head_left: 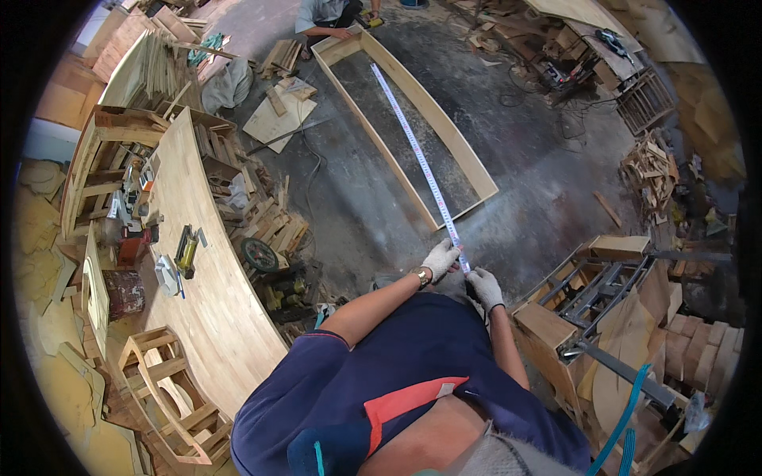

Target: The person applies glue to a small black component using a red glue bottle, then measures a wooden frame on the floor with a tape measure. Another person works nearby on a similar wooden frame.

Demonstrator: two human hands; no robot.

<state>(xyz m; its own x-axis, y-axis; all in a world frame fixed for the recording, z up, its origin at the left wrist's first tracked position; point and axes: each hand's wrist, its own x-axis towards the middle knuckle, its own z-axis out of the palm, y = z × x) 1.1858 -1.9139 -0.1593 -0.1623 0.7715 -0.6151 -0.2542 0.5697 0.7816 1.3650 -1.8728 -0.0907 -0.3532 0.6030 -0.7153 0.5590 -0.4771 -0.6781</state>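
Grips the tape measure [433,186] with the gloved left hand [441,259], the nearer one to the wooden frame [460,151]; appears to clasp its near end with the gloved right hand [483,287], just behind. Runs forward and slightly left from both hands, with long axis nearly along the wooden frame, crossing over the near short board and reaching close to the far end. Looks thin, straight, whitish, with small coloured marks. Cannot tell whether touching the floor [548,178].
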